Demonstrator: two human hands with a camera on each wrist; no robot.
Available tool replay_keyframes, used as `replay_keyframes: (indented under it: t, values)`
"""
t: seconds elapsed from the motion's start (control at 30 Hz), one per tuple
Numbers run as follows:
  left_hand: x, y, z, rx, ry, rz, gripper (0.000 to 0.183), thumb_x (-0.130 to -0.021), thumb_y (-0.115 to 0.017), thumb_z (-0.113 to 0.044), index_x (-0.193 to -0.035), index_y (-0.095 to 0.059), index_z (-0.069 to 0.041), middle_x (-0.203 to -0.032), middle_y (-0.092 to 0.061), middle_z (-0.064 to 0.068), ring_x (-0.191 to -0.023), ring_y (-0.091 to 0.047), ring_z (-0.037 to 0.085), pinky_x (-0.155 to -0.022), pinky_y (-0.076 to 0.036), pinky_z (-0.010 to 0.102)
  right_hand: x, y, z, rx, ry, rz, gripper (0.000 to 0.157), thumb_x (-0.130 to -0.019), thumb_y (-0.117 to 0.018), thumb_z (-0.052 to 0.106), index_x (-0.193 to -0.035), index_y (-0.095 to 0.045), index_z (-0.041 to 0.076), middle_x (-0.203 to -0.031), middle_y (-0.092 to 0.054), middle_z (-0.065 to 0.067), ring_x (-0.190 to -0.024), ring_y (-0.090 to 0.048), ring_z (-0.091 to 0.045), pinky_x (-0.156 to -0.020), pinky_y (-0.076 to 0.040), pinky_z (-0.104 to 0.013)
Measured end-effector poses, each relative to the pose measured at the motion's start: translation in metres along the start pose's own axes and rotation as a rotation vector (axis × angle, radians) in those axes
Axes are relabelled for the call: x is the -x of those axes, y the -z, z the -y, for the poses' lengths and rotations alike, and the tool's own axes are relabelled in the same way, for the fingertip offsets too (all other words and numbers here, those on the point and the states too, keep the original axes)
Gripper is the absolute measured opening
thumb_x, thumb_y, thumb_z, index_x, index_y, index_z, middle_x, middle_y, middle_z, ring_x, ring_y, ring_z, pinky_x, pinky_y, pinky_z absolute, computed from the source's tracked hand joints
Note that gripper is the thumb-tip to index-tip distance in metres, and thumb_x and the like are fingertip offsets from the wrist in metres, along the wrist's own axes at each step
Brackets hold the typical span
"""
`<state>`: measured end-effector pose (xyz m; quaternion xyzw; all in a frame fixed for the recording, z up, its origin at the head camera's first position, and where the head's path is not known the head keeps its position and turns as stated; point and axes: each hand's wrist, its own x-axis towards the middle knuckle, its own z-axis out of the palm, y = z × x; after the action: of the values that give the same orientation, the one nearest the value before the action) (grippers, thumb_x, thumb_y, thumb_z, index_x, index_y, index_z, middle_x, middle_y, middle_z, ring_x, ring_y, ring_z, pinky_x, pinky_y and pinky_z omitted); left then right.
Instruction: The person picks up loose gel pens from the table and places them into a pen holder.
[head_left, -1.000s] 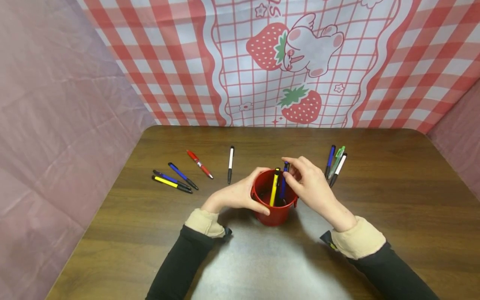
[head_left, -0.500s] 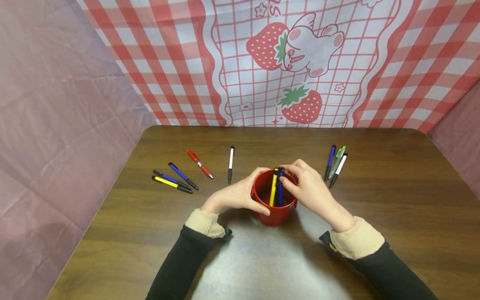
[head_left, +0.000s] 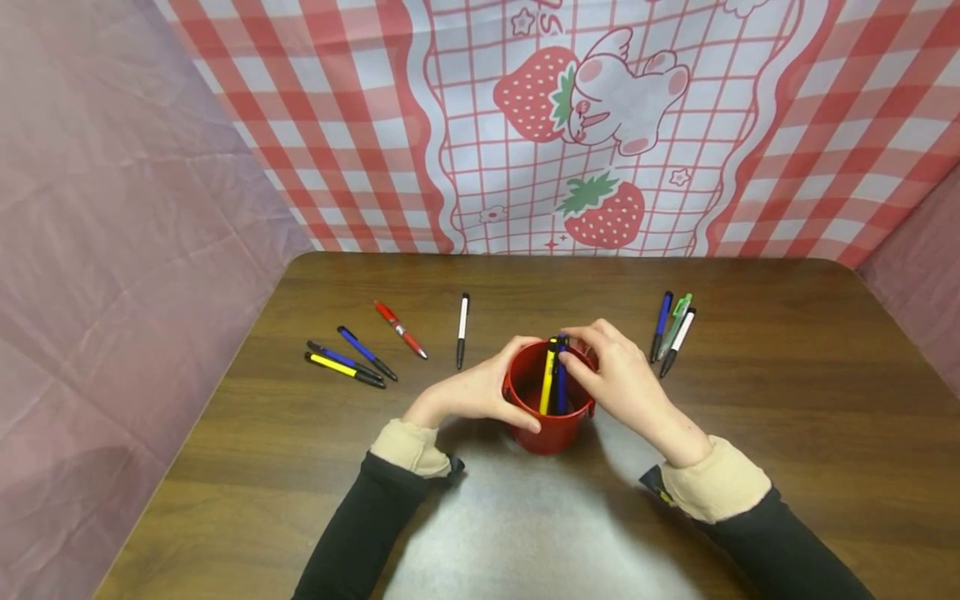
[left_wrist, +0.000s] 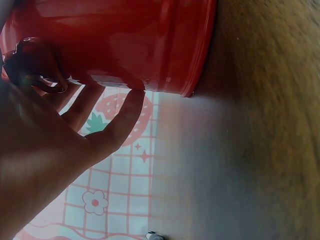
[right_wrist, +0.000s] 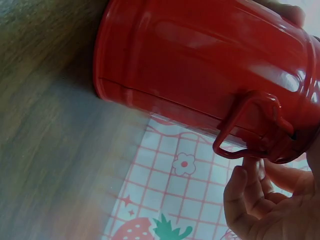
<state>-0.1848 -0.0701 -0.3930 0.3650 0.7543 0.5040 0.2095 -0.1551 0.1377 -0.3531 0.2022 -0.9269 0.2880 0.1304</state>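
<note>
A small red metal bucket (head_left: 546, 435) stands on the table, a looped handle showing on its side in the right wrist view. My left hand (head_left: 480, 390) grips it from the left, thumb along the front and fingers round the back. Inside lean a yellow pen (head_left: 548, 383) with a black top and, right beside it, a blue pen (head_left: 562, 387). My right hand (head_left: 618, 367) reaches over the right rim and pinches the blue pen near its top between thumb and index finger. The pens' lower ends are hidden in the bucket.
On the wooden table (head_left: 247, 467) to the left lie a yellow-and-black pen (head_left: 341, 367), two blue pens (head_left: 366, 352), a red pen (head_left: 401, 330) and a white pen (head_left: 462, 329). Blue (head_left: 661, 325), green (head_left: 677, 325) and white (head_left: 678, 340) pens lie at the right. A checked cloth (head_left: 360, 125) hangs behind.
My right hand has shifted left and brought the blue pen lower into the bucket, up against the yellow pen. The left hand has stayed on the bucket.
</note>
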Motion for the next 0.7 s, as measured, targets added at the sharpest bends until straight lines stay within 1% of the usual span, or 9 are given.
replay_keyframes:
  t: [0.1, 0.17, 0.23, 0.4, 0.47, 0.53, 0.7]
  values:
    - [0.0, 0.001, 0.0, -0.003, -0.007, -0.003, 0.089, -0.066, -0.081, -0.017, -0.134, -0.023, -0.019, -0.128, -0.043, -0.002, -0.118, -0.043, 0.013, -0.097, -0.04, 0.029, 0.0, 0.001, -0.003, -0.016, 0.016, -0.034, 0.027, -0.087, -0.061, 0.023, -0.109, -0.062, 0.007, -0.083, -0.053, -0.002, -0.068, -0.047, -0.014, -0.059, -0.04, -0.028]
    - [0.0, 0.001, 0.001, 0.001, -0.021, -0.006, 0.089, -0.066, -0.082, -0.019, -0.133, -0.023, -0.02, -0.128, -0.043, -0.004, -0.117, -0.043, 0.01, -0.097, -0.039, 0.026, -0.001, 0.003, -0.006, -0.034, 0.018, -0.066, 0.025, -0.088, -0.06, 0.022, -0.107, -0.063, 0.007, -0.08, -0.052, -0.001, -0.066, -0.046, -0.012, -0.057, -0.04, -0.026]
    - [-0.001, 0.001, 0.0, 0.01, -0.025, -0.004, 0.089, -0.066, -0.081, -0.017, -0.134, -0.023, -0.018, -0.128, -0.043, -0.003, -0.117, -0.043, 0.01, -0.098, -0.039, 0.027, -0.003, 0.006, -0.012, -0.053, 0.008, -0.109, 0.022, -0.088, -0.059, 0.02, -0.105, -0.063, 0.007, -0.078, -0.052, -0.001, -0.066, -0.046, -0.01, -0.056, -0.039, -0.023]
    - [0.003, 0.0, -0.016, 0.052, -0.022, 0.005, 0.086, -0.067, -0.079, -0.009, -0.133, -0.024, -0.012, -0.129, -0.044, 0.003, -0.117, -0.042, 0.011, -0.098, -0.04, 0.031, -0.008, 0.019, -0.032, -0.087, -0.058, -0.23, 0.016, -0.088, -0.058, 0.014, -0.098, -0.065, 0.005, -0.077, -0.056, -0.004, -0.065, -0.045, -0.005, -0.056, -0.036, -0.017]
    - [0.005, 0.001, -0.02, 0.056, -0.017, 0.0, 0.086, -0.066, -0.08, -0.008, -0.132, -0.025, -0.011, -0.128, -0.044, 0.004, -0.117, -0.043, 0.011, -0.098, -0.04, 0.033, -0.01, 0.026, -0.042, -0.09, -0.108, -0.251, 0.016, -0.088, -0.056, 0.013, -0.097, -0.066, 0.005, -0.077, -0.056, -0.005, -0.065, -0.045, -0.002, -0.056, -0.035, -0.016]
    - [0.005, 0.001, -0.02, 0.054, -0.016, -0.006, 0.086, -0.066, -0.08, -0.008, -0.132, -0.025, -0.011, -0.128, -0.045, 0.004, -0.117, -0.043, 0.011, -0.099, -0.04, 0.033, -0.012, 0.033, -0.053, -0.088, -0.18, -0.25, 0.018, -0.088, -0.054, 0.013, -0.099, -0.065, 0.005, -0.077, -0.057, -0.004, -0.063, -0.045, 0.0, -0.055, -0.034, -0.016]
    - [0.002, 0.0, -0.007, 0.047, -0.012, -0.007, 0.087, -0.066, -0.081, -0.012, -0.132, -0.025, -0.017, -0.128, -0.044, -0.001, -0.117, -0.042, 0.009, -0.098, -0.04, 0.03, -0.017, 0.051, -0.085, -0.082, -0.389, -0.189, 0.026, -0.086, -0.049, 0.017, -0.105, -0.064, 0.007, -0.074, -0.055, 0.008, -0.055, -0.045, 0.004, -0.048, -0.035, -0.02]
